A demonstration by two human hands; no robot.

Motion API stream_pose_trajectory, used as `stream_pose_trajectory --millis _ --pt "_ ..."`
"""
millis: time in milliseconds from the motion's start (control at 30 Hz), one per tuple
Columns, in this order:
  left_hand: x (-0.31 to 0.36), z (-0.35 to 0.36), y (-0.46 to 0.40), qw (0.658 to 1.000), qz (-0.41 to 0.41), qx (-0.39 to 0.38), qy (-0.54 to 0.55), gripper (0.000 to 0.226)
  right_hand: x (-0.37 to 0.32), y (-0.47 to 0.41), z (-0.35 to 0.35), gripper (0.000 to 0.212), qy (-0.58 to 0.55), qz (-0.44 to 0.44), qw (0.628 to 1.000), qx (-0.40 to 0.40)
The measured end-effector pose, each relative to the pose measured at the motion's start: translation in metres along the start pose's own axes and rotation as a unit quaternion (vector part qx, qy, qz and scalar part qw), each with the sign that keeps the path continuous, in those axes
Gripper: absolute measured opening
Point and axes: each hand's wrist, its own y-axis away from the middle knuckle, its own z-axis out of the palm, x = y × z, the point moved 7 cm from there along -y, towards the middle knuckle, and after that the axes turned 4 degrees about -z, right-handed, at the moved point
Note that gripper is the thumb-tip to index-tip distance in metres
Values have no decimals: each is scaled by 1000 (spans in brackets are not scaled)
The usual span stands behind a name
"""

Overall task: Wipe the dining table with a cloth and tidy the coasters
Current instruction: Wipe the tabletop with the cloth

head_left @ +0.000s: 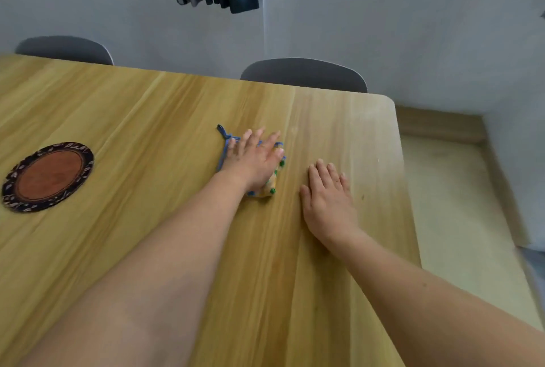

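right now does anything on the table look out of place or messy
Nothing spilled or damaged. The one coaster lies flat, alone toward the left of the table. The cloth is bunched under the flat left hand, its blue loop sticking out. The right hand rests flat on bare wood.

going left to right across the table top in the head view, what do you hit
coaster → left hand pressing flat on the cloth → right hand flat on the bare table
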Motion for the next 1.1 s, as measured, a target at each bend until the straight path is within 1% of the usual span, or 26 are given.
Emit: stream_pose_trajectory --millis 133,600,767,1000,1100 --pt "0 15 3 996 10 43 -72 60 2 0 3 57 13 -5 1000 17" --pt "0 19 22 995 24 28 -89 58 -1 1 3 57 42 0 999 2" --pt "-2 24 36 995 28 29 -92 58 -3 2 0 57 55 -4 998 -19" --pt "-6 29 65 995 26 25 -95 58 -5 -2 -11 60 70 -15 994 -85" --pt "-9 29 76 995 25 24 -95 58 -5 4 -19 63 65 -17 994 -87"
